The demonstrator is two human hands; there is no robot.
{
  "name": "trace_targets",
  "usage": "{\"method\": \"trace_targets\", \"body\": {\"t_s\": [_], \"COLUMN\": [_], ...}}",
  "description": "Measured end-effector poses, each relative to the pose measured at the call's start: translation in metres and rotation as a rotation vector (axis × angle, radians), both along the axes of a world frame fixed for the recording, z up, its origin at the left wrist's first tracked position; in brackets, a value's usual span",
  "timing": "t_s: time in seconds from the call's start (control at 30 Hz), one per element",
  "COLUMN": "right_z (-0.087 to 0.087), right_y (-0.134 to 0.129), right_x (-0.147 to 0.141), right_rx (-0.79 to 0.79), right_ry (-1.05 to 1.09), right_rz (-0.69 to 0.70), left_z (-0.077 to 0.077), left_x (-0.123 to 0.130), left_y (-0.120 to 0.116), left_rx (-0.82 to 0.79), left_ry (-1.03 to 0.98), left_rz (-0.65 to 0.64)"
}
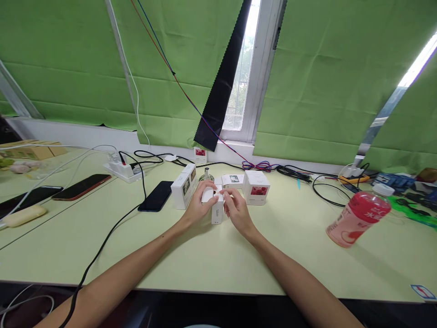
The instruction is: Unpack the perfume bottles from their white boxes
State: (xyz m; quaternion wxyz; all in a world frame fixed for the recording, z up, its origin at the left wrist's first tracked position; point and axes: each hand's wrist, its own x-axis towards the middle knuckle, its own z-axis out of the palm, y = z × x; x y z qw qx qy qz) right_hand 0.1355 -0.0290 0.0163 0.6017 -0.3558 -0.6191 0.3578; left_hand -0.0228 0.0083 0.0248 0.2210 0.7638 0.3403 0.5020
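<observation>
A small white box (216, 215) stands upright on the table with its top open. My left hand (198, 205) grips it from the left, thumb and fingers curled at its upper edge. From the right, my right hand (238, 210) has its fingers bent and pinched at the top edge by the flap. The inside of the box is mostly hidden by my fingers. Just behind my left hand is a glass bottle (206, 176) with a metallic neck, partly covered. White boxes with printed pictures stand around: a left box (180, 191), a right box (256, 180) and a lying box (228, 181).
A dark phone (156, 197) lies left of the boxes, with a black cable (112, 234) running past it. A power strip (124, 169) and cables line the wall. At right stands a pink drink bottle (358, 218). Another small box (200, 156) sits by the window.
</observation>
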Motion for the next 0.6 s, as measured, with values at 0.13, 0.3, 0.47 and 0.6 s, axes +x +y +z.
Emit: {"method": "trace_targets", "body": {"t_s": [0.13, 0.3, 0.47, 0.6], "right_z": [-0.0005, -0.0056, -0.0074, -0.0071], "right_y": [0.0007, 0.0046, 0.006, 0.0073], "right_x": [0.0008, 0.0017, 0.0023, 0.0025], "right_rx": [0.008, -0.003, 0.015, 0.01], "right_ry": [-0.017, -0.009, -0.047, -0.084], "right_rz": [-0.027, -0.105, -0.212, -0.222], "left_z": [0.0008, 0.0013, 0.0013, 0.0023], "left_x": [-0.0006, -0.0014, -0.0018, -0.0008], "left_y": [-0.0004, -0.0008, -0.0003, -0.0019], "left_rx": [-0.015, -0.025, -0.076, -0.11], "left_ry": [0.0, 0.009, -0.016, -0.075], "left_rz": [-0.009, -0.002, -0.042, -0.102]}}
